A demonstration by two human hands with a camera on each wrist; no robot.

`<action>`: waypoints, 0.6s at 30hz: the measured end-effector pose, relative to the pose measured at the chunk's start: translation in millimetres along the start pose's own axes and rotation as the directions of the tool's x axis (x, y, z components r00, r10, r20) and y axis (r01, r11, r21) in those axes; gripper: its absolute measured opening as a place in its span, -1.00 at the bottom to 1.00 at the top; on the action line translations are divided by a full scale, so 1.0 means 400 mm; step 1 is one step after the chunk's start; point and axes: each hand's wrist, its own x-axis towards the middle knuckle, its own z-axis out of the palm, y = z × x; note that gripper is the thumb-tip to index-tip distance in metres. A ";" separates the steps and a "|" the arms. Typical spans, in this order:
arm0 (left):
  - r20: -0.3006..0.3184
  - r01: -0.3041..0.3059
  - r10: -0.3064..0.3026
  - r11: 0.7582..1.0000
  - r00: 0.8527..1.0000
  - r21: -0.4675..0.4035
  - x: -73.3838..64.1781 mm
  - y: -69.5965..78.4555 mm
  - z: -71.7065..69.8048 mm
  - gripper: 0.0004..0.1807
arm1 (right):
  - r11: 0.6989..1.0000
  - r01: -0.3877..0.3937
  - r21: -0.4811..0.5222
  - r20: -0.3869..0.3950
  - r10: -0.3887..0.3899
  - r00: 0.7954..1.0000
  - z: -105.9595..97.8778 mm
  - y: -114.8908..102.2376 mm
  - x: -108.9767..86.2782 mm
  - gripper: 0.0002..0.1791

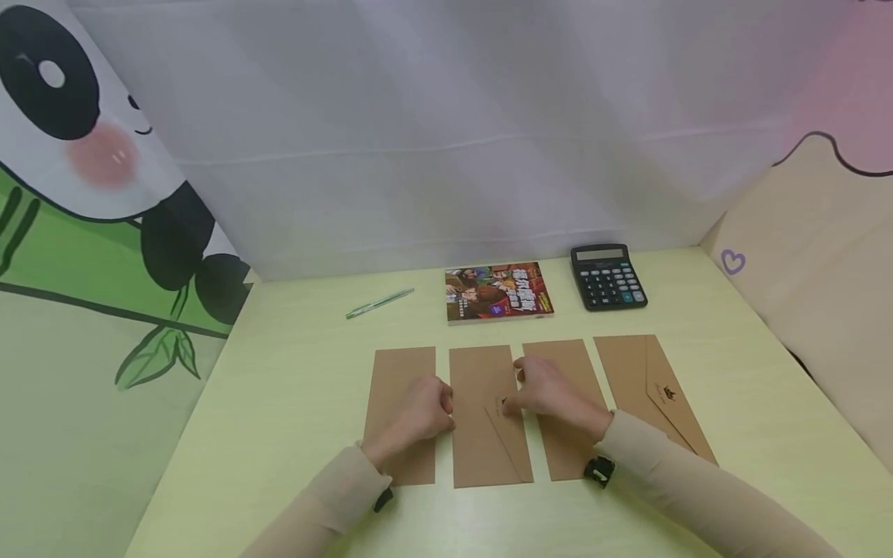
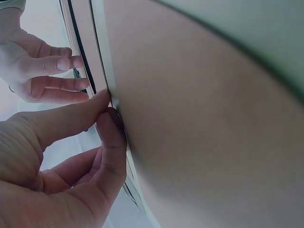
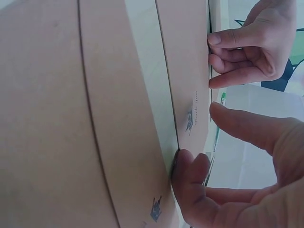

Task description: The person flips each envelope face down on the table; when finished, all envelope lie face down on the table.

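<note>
Your left hand (image 1: 413, 407) bends its fingertips to the left edge of the second envelope (image 1: 481, 446); you cannot tell whether they pinch it. Your right hand (image 1: 547, 390) is loosely spread at its right side, thumb partly hiding the printed mark. Your hands and sleeves cover parts of the leftmost envelope (image 1: 401, 366), the third envelope (image 1: 576, 369) and the rightmost envelope (image 1: 638, 387). Narrow strips of tabletop (image 1: 279, 403) separate all four; a broader stretch lies leftward. Beyond are a pen (image 1: 380, 303), book (image 1: 498, 293) and calculator (image 1: 609, 277).
</note>
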 end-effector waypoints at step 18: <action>0.008 0.015 -0.015 1.000 1.000 -0.006 0.005 -0.012 0.004 -0.77 | 0.986 0.034 0.166 0.000 -0.035 0.999 0.002 0.038 0.003 -0.16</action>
